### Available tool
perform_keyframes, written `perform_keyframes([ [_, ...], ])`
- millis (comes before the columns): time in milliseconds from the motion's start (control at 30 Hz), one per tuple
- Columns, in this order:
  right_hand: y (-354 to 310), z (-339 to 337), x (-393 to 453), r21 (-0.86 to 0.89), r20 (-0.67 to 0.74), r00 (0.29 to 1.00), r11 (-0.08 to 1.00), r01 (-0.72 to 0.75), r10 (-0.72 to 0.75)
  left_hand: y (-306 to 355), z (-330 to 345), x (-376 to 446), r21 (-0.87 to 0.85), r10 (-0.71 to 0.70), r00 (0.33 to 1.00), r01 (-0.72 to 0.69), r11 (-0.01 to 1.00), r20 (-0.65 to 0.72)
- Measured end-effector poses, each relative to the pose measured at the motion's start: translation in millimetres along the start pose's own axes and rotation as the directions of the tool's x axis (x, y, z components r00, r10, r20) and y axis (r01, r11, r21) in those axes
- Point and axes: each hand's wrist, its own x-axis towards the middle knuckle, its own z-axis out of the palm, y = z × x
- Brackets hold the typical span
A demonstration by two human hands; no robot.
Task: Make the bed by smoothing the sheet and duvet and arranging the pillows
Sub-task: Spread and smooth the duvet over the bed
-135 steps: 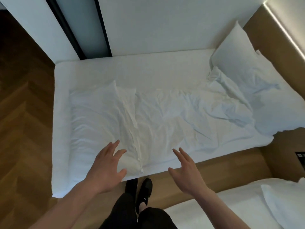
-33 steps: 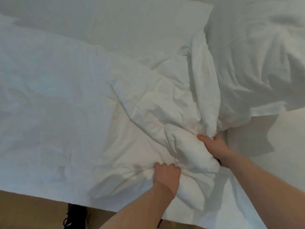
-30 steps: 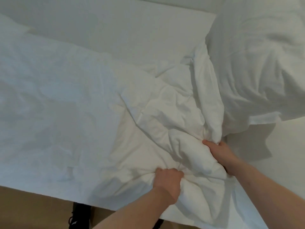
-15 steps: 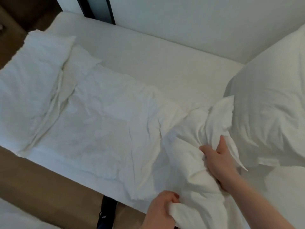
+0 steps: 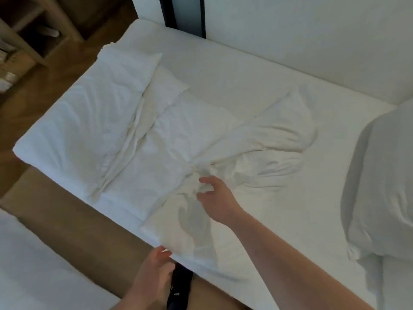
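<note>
A crumpled white duvet [image 5: 138, 135] lies across the bed, flatter at the left and bunched in folds at the centre right. Bare white sheet [image 5: 245, 70] shows along the far side. A large white pillow [image 5: 384, 175] sits at the right end. My right hand [image 5: 218, 201] hovers just over the duvet's bunched middle, fingers spread and loosely bent, holding nothing. My left hand [image 5: 154, 274] is low at the bed's near edge. Its fingertips meet the duvet's near corner, and blur hides whether they pinch it.
A second white bed [image 5: 33, 276] fills the lower left, with a wooden bed frame [image 5: 67, 209] between the two beds. My dark shoe [image 5: 178, 285] stands in the gap. A wooden shelf unit [image 5: 26, 41] stands on the wood floor at upper left. A white wall [image 5: 312, 30] backs the bed.
Both hands gripped the bunched duvet near the pillow and pulled it toward the near edge. My right hand has since let go and opened. The view has swung left, showing the bed's foot.
</note>
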Motion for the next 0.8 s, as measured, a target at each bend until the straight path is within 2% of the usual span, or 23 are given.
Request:
perform_keyframes([
  [33, 15, 1, -6, 0.066, -0.056, 0.998, 0.998, -0.001, 0.005, 1, -11, 1, -0.022, -0.023, 1.0, 0.023, 0.999, -0.016],
  [100, 45, -4, -24, 0.084, -0.146, 0.988, 0.996, -0.03, 0.042, -1, -24, 7, -0.021, -0.006, 0.998, 0.005, 1.0, -0.059],
  [133, 60, -8, -34, 0.071, -0.186, 0.98, 0.996, -0.06, 0.073, 6, -24, 8, 0.029, 0.01, 0.999, -0.009, 1.0, -0.044],
  [233, 94, -24, -47, 0.088, -0.267, 0.949, 0.985, -0.146, 0.165, 31, -22, 17, 0.182, 0.094, 0.989, -0.073, 0.98, -0.111],
  [333, 98, -34, -26, 0.234, -0.305, 0.905, 0.944, -0.232, 0.298, 57, -23, 42, 0.284, 0.233, 0.954, -0.174, 0.943, -0.188],
  [433, 80, -46, 15, 0.329, -0.387, 0.868, 0.926, -0.185, 0.311, 80, -22, 73, 0.341, 0.25, 0.951, -0.178, 0.923, -0.181],
  [500, 59, -55, 43, 0.202, -0.485, 0.844, 0.969, -0.145, 0.228, 91, -22, 98, 0.39, 0.246, 0.956, -0.168, 0.905, -0.16],
  [567, 37, -67, 70, -0.035, -0.555, 0.829, 0.994, -0.104, 0.067, 96, -23, 124, 0.465, 0.236, 0.961, -0.146, 0.873, -0.141],
  [667, 13, -84, 110, -0.373, -0.536, 0.832, 0.924, -0.084, -0.141, 96, -24, 163, 0.526, 0.153, 0.981, -0.067, 0.848, -0.121],
  [800, 12, -101, 155, -0.553, -0.468, 0.876, 0.812, -0.187, -0.117, 94, -21, 194, 0.61, 0.071, 0.997, -0.043, 0.791, -0.022],
])
